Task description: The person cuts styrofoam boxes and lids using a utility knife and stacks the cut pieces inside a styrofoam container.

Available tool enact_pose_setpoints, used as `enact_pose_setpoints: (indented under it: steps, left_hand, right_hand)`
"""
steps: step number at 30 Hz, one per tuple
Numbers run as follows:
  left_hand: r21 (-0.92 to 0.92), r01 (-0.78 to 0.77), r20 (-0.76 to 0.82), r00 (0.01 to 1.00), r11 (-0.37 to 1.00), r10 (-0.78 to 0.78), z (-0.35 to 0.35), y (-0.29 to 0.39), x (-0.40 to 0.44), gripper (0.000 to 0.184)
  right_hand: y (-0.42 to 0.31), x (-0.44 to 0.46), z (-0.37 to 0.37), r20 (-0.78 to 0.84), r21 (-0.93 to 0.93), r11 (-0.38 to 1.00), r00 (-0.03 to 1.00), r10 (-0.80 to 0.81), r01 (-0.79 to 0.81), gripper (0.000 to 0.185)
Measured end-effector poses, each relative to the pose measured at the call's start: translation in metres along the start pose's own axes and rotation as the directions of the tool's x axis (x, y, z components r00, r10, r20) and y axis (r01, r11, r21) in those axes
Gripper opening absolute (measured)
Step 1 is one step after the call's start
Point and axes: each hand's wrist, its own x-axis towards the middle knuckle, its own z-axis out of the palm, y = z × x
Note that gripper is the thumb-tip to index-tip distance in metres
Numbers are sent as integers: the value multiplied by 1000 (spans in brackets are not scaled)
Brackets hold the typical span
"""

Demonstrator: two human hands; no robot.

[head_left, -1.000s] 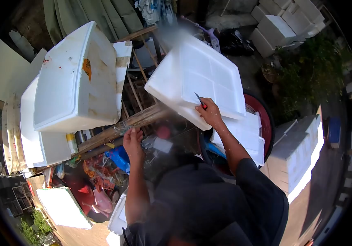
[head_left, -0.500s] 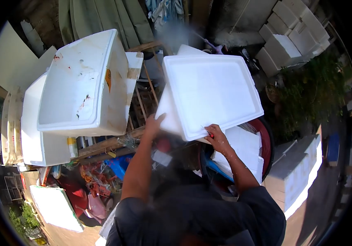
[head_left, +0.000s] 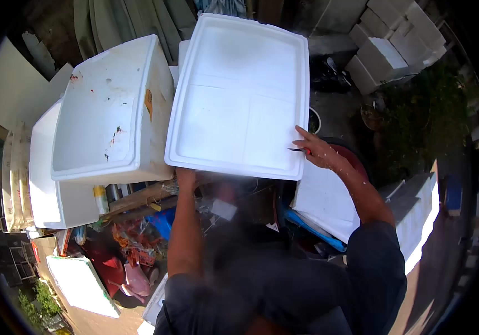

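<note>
A large white foam lid [head_left: 234, 106] with a raised rim is held up in front of me, with faint straight lines across its face. At its lower left edge my left hand [head_left: 185, 177] grips from below, its fingers hidden behind the foam. My right hand [head_left: 320, 152] is by the lid's lower right edge, closed on a small red-handled knife [head_left: 306, 151] with a short dark blade over the rim. The index finger is extended. White specks cling to my right forearm. To the left, an open white foam box [head_left: 94, 111] with dark and red stains rests tilted.
White foam sheets [head_left: 329, 195] lie in a dark red tub [head_left: 357, 162] at right. Foam boxes [head_left: 384, 58] are stacked at the far right, beside green plants [head_left: 424, 106]. Wooden slats [head_left: 139, 200] run below the stained box. Another foam panel [head_left: 83, 285] lies lower left.
The lid has moved left and upward and turned. My left hand has shifted left to its lower left edge. My right hand has risen slightly rightward, still with the knife.
</note>
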Motion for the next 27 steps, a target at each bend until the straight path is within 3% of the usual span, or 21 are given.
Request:
enact_pose_setpoints:
  steps: [1, 2, 3, 4, 5, 6, 8, 9, 10, 12, 14, 17, 18, 20, 21, 23, 24, 25, 27]
  left_hand:
    - [-307, 360, 56, 931, 881, -361, -35, 97, -5, 53]
    - [-779, 505, 182, 750, 372, -636, -52, 131, -6, 47]
    - [-163, 292, -4, 955, 942, -297, -31, 71, -23, 54]
    - [-647, 543, 217, 804, 535, -554, -25, 54, -21, 52]
    - [-773, 539, 243, 739, 335, -628, -44, 108, -9, 51]
    - [-706, 495, 131, 793, 505, -594, -30, 77, -8, 52]
    - [-605, 628, 181, 707, 489, -684, -50, 130, -6, 53]
    - [-550, 668, 164, 674, 501, -720, -53, 137, -4, 53]
    - [-576, 648, 182, 695, 498, -695, -57, 141, -8, 52]
    - [-627, 603, 213, 742, 494, -636, -71, 137, -19, 50]
    - [-584, 628, 236, 737, 514, -633, -83, 126, -28, 48]
    - [-605, 628, 244, 732, 490, -636, -94, 115, -45, 47]
    - [-627, 620, 240, 730, 471, -640, -98, 115, -53, 47]
    - [-562, 610, 216, 760, 558, -613, -124, 147, -68, 47]
    - [-525, 600, 205, 778, 604, -594, -143, 168, -70, 46]
    - [-543, 663, 396, 743, 515, -540, -184, 202, -70, 46]
    - [-570, 586, 367, 809, 577, -459, -207, 229, -69, 43]
    - [-593, 494, 318, 869, 636, -378, -231, 248, -68, 40]
    - [-701, 312, 31, 912, 641, -409, -291, 234, -62, 32]
  right_hand:
    - [11, 12, 0, -89, -63, 998, 996, 14, -19, 57]
    - [13, 22, -1, -180, 166, 981, 975, 134, -104, 59]
    - [23, 27, 0, -295, 320, 945, 940, 174, -74, 56]
    - [45, 38, 11, -426, 309, 949, 884, 194, -59, 52]
    - [65, 41, 22, -560, 280, 959, 806, 191, -33, 48]
    - [75, 30, 27, -553, 413, 906, 764, 331, -94, 46]
    - [83, 12, 33, -497, 647, 746, 655, 569, -157, 45]
    - [85, -5, 42, -517, 641, 739, 596, 614, -206, 42]
    - [86, -33, 56, -536, 635, 728, 533, 655, -257, 40]
    - [92, -86, 95, -351, 790, 529, 480, 804, -309, 42]
    - [88, -136, 152, -233, 813, 392, 378, 896, -430, 42]
    - [75, -210, 245, 34, 824, 158, 327, 945, -544, 40]
    - [72, -234, 282, 20, 786, 178, 312, 950, -592, 36]
    - [42, -267, 309, 122, 705, 101, 261, 958, -701, 27]
    - [39, -278, 331, 80, 647, 206, 333, 939, -734, 25]
    - [51, -294, 385, 31, 560, 344, 433, 901, -754, 23]
    - [55, -299, 405, 19, 539, 378, 460, 888, -752, 22]
    - [51, -289, 396, 68, 605, 287, 408, 910, -742, 22]
    - [14, -247, 336, 208, 700, 110, 349, 914, -706, 22]
